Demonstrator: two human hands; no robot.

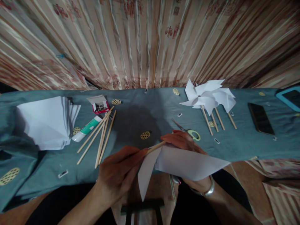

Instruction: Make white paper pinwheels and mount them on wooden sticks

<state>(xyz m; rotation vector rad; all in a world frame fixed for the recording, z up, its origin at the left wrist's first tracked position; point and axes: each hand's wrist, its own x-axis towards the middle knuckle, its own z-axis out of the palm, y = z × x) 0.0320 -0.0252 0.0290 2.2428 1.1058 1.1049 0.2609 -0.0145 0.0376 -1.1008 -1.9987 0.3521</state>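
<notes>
My left hand [122, 167] is closed around a thin wooden stick [156, 147] near the table's front edge. The stick runs across to my right hand [180, 142], whose fingers are closed at the hub of a white paper pinwheel [187, 161]. Its paper blades hang down between my hands, and one points off to the right over my right wrist. How the stick and paper meet is hidden by my fingers. Just beyond my right hand lie scissors [193, 134] with light green handles.
Several pinwheels [206, 95] on sticks lie at the back right, beside a dark phone [260, 118] and a blue-framed device [290, 97]. On the left are stacked paper [44, 122], a glue stick [87, 128], loose wooden sticks [102, 140] and a red box of metal pins [100, 107].
</notes>
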